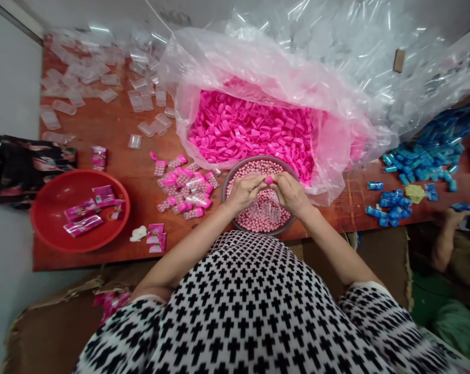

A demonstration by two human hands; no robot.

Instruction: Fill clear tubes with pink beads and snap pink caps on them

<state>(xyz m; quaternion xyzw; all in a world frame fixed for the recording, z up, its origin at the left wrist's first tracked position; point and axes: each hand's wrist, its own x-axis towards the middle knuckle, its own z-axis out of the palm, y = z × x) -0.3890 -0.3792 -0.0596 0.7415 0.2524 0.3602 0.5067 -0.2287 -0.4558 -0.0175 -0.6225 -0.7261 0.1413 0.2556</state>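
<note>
Both my hands meet above a grey basin (pixel 293 224) full of small pink beads (pixel 250 221). The fingers of my left hand (pixel 242 193) and my right hand (pixel 291 195) are pinched together around a bright pink cap (pixel 269 179). Whatever else is inside the fingers is hidden. Clear plastic containers (pixel 271 212) lie on the beads below. Left of the basin is a heap of bead-filled containers with pink caps (pixel 188 187). Behind the basin, a large open plastic bag (pixel 324 156) holds many loose pink caps (pixel 250 130).
A red bowl (pixel 43 234) with pink packets (pixel 82 210) stands at the left. Empty clear containers (pixel 75 78) are scattered at the back left. Blue wrapped pieces (pixel 394 208) lie at the right, near another person's hand (pixel 451 223). The wooden table's front edge runs before me.
</note>
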